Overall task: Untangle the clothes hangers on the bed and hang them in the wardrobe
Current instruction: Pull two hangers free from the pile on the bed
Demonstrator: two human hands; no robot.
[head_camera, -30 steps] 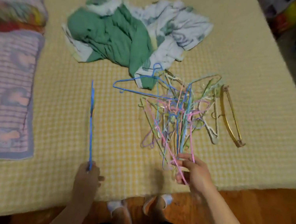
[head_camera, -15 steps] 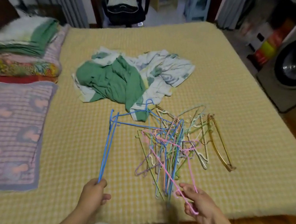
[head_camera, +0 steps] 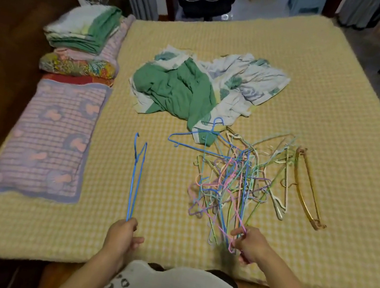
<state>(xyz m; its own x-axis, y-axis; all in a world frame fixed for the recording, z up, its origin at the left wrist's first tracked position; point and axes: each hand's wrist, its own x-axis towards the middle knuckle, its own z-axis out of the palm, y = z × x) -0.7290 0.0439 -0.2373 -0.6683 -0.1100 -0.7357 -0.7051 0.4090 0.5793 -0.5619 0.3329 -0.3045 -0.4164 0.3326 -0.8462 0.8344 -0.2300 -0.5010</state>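
Hangers of thin coloured wire lie in a tangled heap (head_camera: 229,184) on the yellow checked bed cover (head_camera: 312,112), just ahead of the right hand (head_camera: 248,247)
That right hand pinches a pink wire hanger (head_camera: 231,199) at the heap's near edge, fingers curled round it; the left hand (head_camera: 121,234) is closed round the end of a separate blue wire hanger (head_camera: 136,177), held clear and pointing away from the person. Beyond the heap lies a crumpled green and white cloth (head_camera: 192,90); right of the heap sits a gold plastic hanger (head_camera: 308,188). Far to the left hand's side lies a striped pink pillow (head_camera: 49,137)
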